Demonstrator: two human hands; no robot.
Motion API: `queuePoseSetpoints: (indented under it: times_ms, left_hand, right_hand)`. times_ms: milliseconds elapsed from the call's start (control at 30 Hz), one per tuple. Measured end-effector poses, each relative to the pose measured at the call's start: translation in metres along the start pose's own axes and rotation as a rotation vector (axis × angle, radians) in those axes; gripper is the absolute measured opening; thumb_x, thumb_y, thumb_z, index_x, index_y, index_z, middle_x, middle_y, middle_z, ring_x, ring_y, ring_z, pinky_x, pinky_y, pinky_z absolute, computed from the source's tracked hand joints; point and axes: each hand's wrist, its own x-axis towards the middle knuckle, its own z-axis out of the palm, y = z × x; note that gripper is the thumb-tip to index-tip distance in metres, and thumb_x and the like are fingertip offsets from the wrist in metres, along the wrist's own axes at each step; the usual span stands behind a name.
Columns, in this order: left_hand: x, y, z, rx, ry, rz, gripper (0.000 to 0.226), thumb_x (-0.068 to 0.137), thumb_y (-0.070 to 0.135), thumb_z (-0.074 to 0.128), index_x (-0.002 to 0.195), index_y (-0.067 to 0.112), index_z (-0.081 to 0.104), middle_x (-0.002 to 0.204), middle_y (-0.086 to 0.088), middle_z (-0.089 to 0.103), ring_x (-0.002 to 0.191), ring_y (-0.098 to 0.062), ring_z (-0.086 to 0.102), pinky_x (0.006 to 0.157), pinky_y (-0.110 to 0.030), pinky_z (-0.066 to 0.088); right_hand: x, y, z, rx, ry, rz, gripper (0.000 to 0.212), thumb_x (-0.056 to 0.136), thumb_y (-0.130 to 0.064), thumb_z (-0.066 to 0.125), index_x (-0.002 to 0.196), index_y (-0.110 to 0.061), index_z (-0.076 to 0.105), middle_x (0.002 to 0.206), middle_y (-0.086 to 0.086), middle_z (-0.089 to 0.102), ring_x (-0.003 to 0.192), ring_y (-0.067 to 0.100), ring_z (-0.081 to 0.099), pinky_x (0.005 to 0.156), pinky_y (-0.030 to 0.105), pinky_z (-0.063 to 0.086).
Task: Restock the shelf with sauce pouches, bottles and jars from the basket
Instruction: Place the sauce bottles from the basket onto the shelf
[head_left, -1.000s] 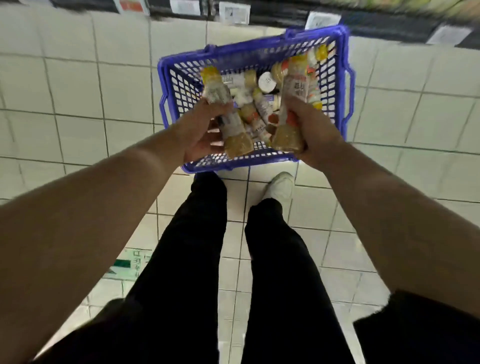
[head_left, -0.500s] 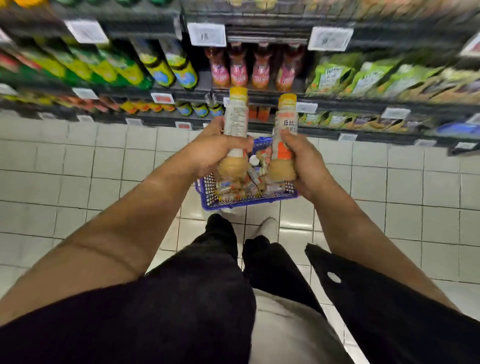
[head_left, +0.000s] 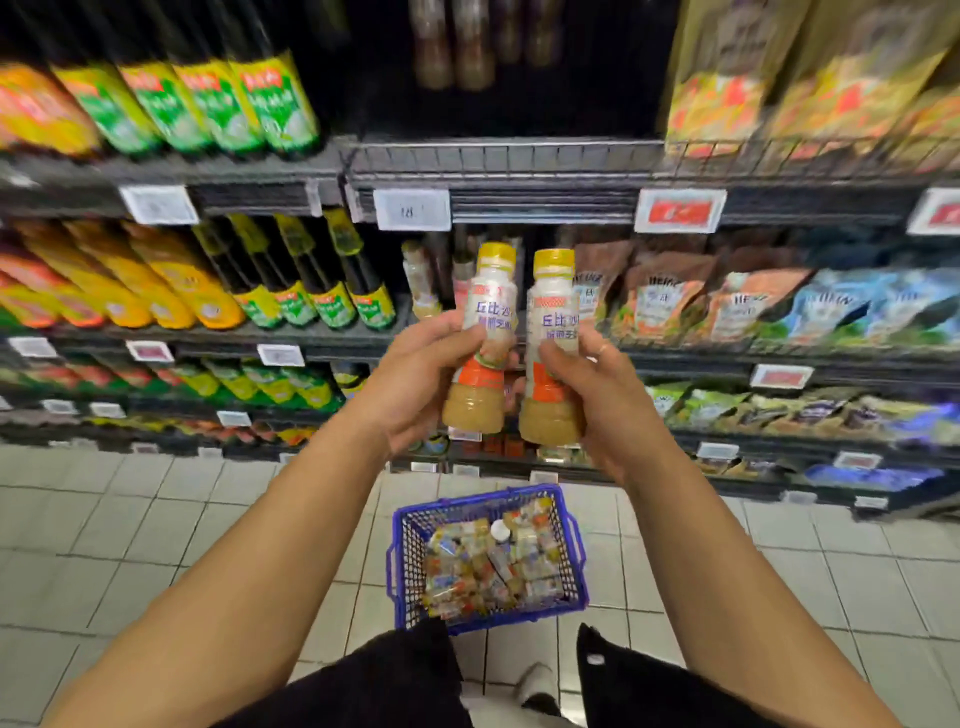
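the left hand is wrapped around the middle of one sauce bottle, and the right hand is wrapped around a second sauce bottle. both bottles stand upright with yellow caps on top, side by side and nearly touching, held up in front of the shelf, level with its middle tier. behind them on that tier sit a few more bottles of the same kind, with brown pouches to the right and dark bottles with green labels to the left. the blue basket rests on the tiled floor below the shelf, under the raised bottles, packed with more sauce products.
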Motion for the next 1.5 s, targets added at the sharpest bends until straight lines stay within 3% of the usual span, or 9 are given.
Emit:
queuePoseSetpoints:
  times_ms: [100, 233, 333, 567, 833, 1133, 1300, 1367, 1500]
  left_hand:
    - [0.009, 0.029, 0.000, -0.033, -0.052, 0.003, 0.044, 0.095, 0.022, 0.060, 0.128, -0.008, 0.058, 0.105, -0.027, 0.069, 0.092, -0.033, 0.070, 0.078, -0.053, 0.060]
    - [0.023, 0.069, -0.007, -0.112, -0.137, -0.010, 0.055, 0.092, 0.032, 0.063, 0.128, -0.010, 0.059, 0.105, -0.025, 0.069, 0.087, -0.031, 0.069, 0.078, -0.042, 0.060]
    - [0.033, 0.094, -0.020, -0.128, -0.206, 0.042, 0.064, 0.083, 0.035, 0.077, 0.130, -0.007, 0.060, 0.109, -0.024, 0.069, 0.088, -0.030, 0.069, 0.079, -0.045, 0.059]
    - [0.061, 0.125, -0.046, 0.038, -0.275, 0.140, 0.032, 0.081, 0.014, 0.080, 0.111, 0.017, 0.071, 0.092, -0.011, 0.068, 0.081, -0.027, 0.067, 0.085, -0.053, 0.054]
    - [0.098, 0.149, -0.034, 0.224, -0.139, 0.298, 0.052, 0.075, 0.009, 0.081, 0.124, 0.011, 0.067, 0.118, -0.015, 0.073, 0.114, -0.031, 0.069, 0.099, -0.045, 0.054]
    - [0.162, 0.198, 0.016, 0.332, 0.071, 0.404, 0.043, 0.077, 0.005, 0.083, 0.116, 0.002, 0.068, 0.106, -0.011, 0.077, 0.102, -0.025, 0.074, 0.089, -0.033, 0.060]
    - [0.212, 0.212, 0.031, 0.495, 0.183, 0.388, 0.021, 0.079, 0.011, 0.083, 0.094, 0.023, 0.074, 0.087, 0.009, 0.079, 0.084, -0.004, 0.074, 0.066, -0.015, 0.056]
    - [0.232, 0.211, 0.033, 0.589, 0.159, 0.458, 0.027, 0.082, 0.012, 0.081, 0.104, 0.025, 0.072, 0.099, 0.011, 0.076, 0.091, -0.003, 0.073, 0.076, -0.019, 0.059]
    - [0.267, 0.209, 0.030, 0.816, 0.292, 0.526, 0.044, 0.083, 0.026, 0.081, 0.124, 0.017, 0.068, 0.124, -0.003, 0.071, 0.114, -0.024, 0.066, 0.102, -0.048, 0.051]
  right_hand:
    - [0.009, -0.028, 0.013, -0.034, -0.028, -0.059, 0.031, 0.088, -0.020, 0.073, 0.117, -0.015, 0.066, 0.102, 0.012, 0.074, 0.082, 0.025, 0.071, 0.067, 0.035, 0.059]
    - [0.025, -0.060, 0.034, -0.158, 0.004, -0.127, 0.046, 0.083, -0.026, 0.079, 0.124, -0.016, 0.061, 0.110, 0.014, 0.074, 0.092, 0.028, 0.072, 0.079, 0.040, 0.060]
    - [0.038, -0.074, 0.054, -0.203, 0.026, -0.162, 0.053, 0.077, -0.024, 0.080, 0.125, -0.016, 0.060, 0.112, 0.014, 0.074, 0.096, 0.029, 0.072, 0.083, 0.041, 0.059]
    - [0.067, -0.085, 0.090, -0.255, 0.128, -0.177, 0.060, 0.069, -0.025, 0.084, 0.123, -0.014, 0.060, 0.106, 0.012, 0.076, 0.091, 0.028, 0.074, 0.074, 0.036, 0.059]
    - [0.104, -0.107, 0.080, -0.234, 0.092, -0.230, 0.057, 0.071, -0.029, 0.087, 0.121, -0.013, 0.063, 0.110, 0.014, 0.075, 0.095, 0.032, 0.073, 0.080, 0.038, 0.059]
    - [0.156, -0.178, 0.046, -0.274, 0.046, -0.256, 0.055, 0.075, -0.028, 0.080, 0.120, -0.006, 0.060, 0.100, 0.016, 0.076, 0.085, 0.027, 0.074, 0.071, 0.034, 0.059]
    - [0.186, -0.195, 0.035, -0.358, 0.117, -0.215, 0.055, 0.075, -0.037, 0.084, 0.112, -0.003, 0.064, 0.095, 0.016, 0.077, 0.088, 0.026, 0.075, 0.076, 0.040, 0.060]
    - [0.200, -0.197, 0.030, -0.441, 0.187, -0.188, 0.058, 0.068, -0.045, 0.088, 0.105, -0.004, 0.070, 0.095, 0.012, 0.078, 0.091, 0.025, 0.075, 0.082, 0.042, 0.059]
    - [0.233, -0.196, 0.020, -0.592, 0.354, -0.208, 0.030, 0.074, -0.037, 0.085, 0.088, -0.013, 0.074, 0.097, 0.006, 0.077, 0.089, 0.020, 0.073, 0.086, 0.042, 0.059]
